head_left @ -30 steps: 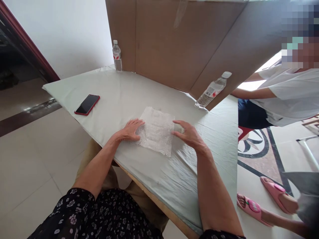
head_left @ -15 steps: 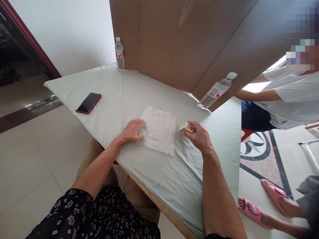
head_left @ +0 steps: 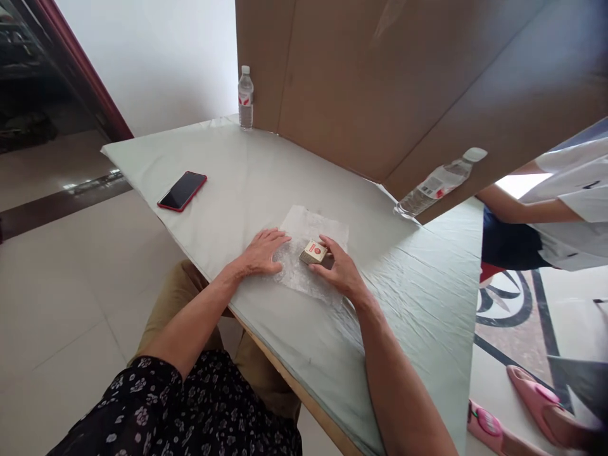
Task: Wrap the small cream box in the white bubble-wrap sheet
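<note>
Near the table (head_left: 418,297) front edge, the left hand (head_left: 260,254) lay flat, fingers spread, on the bubble-wrap sheet (head_left: 311,223). The right hand (head_left: 341,273) pinched a small carton (head_left: 313,252) mid-sheet, between both hands, its long axis roughly crosswise.

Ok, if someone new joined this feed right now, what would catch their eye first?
The right hand grips a small box on a bubble wrap sheet at the table's near edge, while the left hand presses the sheet flat. Then the red phone lying to the left, and the tall cardboard wall behind, a water bottle beside it at the right.
</note>
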Tool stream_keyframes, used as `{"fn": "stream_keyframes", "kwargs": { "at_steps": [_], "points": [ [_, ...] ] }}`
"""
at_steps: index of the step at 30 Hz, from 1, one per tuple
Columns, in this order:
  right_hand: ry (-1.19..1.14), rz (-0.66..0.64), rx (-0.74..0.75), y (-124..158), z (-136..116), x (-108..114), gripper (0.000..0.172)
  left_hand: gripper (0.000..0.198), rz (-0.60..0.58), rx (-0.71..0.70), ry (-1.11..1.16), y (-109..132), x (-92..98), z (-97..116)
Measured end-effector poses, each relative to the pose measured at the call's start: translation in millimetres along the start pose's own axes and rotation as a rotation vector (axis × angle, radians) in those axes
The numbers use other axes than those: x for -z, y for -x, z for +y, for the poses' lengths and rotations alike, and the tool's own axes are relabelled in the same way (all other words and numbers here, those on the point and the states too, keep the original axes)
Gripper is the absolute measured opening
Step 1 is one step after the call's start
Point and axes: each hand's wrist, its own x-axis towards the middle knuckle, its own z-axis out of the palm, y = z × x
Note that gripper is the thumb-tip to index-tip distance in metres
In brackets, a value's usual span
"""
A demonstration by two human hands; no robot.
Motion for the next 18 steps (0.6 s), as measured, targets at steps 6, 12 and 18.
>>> {"fn": "stream_keyframes", "kwargs": {
  "at_steps": [6,12,18],
  "points": [
    [-0.085,0.046,-0.057,9.4,9.5,0.6,0.065,0.068,0.118,0.027,0.09,1.3,-5.1,-4.5],
    [-0.115,0.114,-0.039,9.4,4.3,-6.0,0.053,0.065,0.107,-0.008,0.01,2.6,-7.1,-0.4],
    [-0.108,0.028,0.002,7.5,0.5,-8.4,0.053,0.07,0.088,-0.001,-0.005,2.8,-6.5,0.7]
  ]
}}
